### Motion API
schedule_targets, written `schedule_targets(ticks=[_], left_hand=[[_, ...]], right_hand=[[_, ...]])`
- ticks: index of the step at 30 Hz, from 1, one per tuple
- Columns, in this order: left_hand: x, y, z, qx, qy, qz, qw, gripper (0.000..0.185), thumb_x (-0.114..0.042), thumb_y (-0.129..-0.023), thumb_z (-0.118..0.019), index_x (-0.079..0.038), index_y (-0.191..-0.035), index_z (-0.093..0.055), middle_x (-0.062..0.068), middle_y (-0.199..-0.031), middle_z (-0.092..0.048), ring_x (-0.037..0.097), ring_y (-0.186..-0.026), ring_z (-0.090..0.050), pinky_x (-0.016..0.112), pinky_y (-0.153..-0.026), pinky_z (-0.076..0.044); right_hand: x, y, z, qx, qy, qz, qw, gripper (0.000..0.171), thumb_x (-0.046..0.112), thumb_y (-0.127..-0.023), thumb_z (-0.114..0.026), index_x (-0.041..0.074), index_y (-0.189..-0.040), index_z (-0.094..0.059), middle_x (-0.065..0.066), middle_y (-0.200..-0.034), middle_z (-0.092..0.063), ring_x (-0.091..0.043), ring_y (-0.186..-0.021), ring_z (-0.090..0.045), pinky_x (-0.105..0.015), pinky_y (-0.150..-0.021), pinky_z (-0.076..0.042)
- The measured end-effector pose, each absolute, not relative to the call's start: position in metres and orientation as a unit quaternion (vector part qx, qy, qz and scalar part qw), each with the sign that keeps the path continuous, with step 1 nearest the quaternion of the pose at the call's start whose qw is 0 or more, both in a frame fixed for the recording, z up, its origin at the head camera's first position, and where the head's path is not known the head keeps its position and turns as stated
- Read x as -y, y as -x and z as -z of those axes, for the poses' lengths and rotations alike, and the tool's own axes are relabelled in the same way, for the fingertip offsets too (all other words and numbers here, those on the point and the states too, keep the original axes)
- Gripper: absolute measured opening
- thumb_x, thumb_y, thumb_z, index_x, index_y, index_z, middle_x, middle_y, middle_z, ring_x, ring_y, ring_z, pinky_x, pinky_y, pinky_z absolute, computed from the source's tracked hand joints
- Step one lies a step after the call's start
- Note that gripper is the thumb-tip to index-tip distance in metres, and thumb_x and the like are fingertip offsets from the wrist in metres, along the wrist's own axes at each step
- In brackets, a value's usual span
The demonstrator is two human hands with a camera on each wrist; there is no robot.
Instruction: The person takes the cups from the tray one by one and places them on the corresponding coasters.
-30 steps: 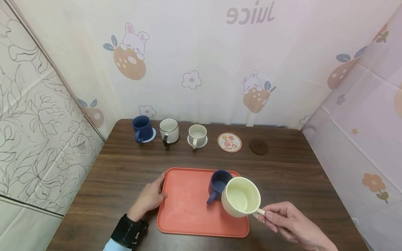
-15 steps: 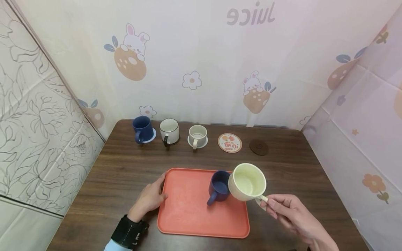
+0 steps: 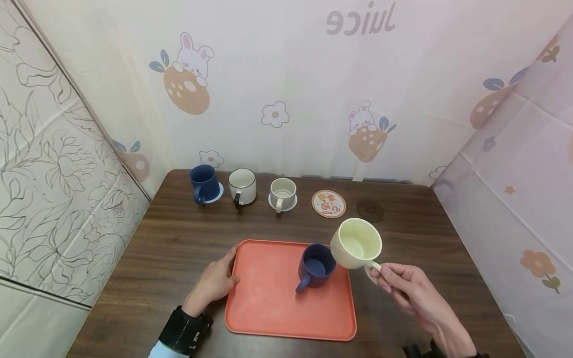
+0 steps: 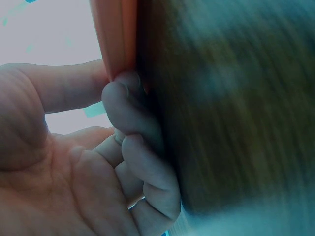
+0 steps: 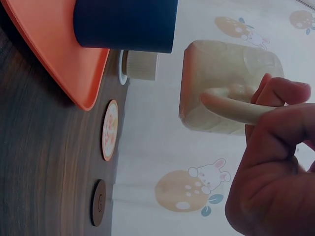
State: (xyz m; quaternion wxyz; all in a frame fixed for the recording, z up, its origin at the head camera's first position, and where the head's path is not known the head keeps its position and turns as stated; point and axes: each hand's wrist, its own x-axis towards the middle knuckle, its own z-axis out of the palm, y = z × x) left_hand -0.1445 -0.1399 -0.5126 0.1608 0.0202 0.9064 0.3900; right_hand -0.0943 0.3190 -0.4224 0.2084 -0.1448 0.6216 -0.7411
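Observation:
My right hand (image 3: pixel 409 291) pinches the handle of a pale yellow mug (image 3: pixel 356 243), held in the air over the tray's far right corner. The right wrist view shows the mug (image 5: pixel 226 86) upright and off the table, fingers round its handle. A dark blue mug (image 3: pixel 317 266) stands on the red-orange tray (image 3: pixel 268 298), left of the yellow one. At the tray's left edge my left hand (image 3: pixel 212 281) grips the rim. In the left wrist view, the thumb and curled fingers (image 4: pixel 133 110) pinch that edge.
Along the table's back stand a blue mug (image 3: pixel 204 183), a white mug (image 3: pixel 242 186) with a black handle and a small cream cup (image 3: pixel 283 191), on coasters. To their right lie a printed coaster (image 3: pixel 329 204) and a dark brown coaster (image 3: pixel 370 210). A patterned curtain (image 3: pixel 277 74) hangs behind.
The right hand has carried the yellow mug up and away, from over the tray's right side toward the brown coaster. The left hand and tray have stayed put.

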Motion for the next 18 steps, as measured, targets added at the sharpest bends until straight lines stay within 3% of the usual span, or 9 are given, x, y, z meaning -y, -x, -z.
schedule_targets(ticks=[11, 18], left_hand=[[0.139, 0.147, 0.513, -0.908, -0.025, -0.389, 0.153, 0.079, -0.004, -0.096, -0.073, -0.003, -0.164, -0.032, 0.004, -0.066, -0.056, 0.018, -0.053, -0.059, 0.035, -0.055, -0.046], [0.140, 0.147, 0.514, -0.912, -0.021, -0.379, 0.155, 0.080, -0.006, -0.096, -0.075, -0.004, -0.164, -0.033, 0.004, -0.066, -0.054, 0.019, -0.054, -0.057, 0.035, -0.056, -0.045]], right_hand=[[-0.315, 0.109, 0.424, -0.626, 0.138, 0.746, 0.183, 0.034, 0.006, -0.115, -0.036, -0.015, -0.118, -0.062, 0.002, -0.084, -0.062, -0.024, -0.045, -0.012, -0.041, -0.038, -0.006], [-0.307, 0.116, 0.428, -0.643, 0.121, 0.739, 0.160, 0.032, 0.008, -0.115, -0.040, -0.012, -0.113, -0.065, 0.002, -0.082, -0.061, -0.025, -0.045, -0.011, -0.041, -0.039, -0.006]])
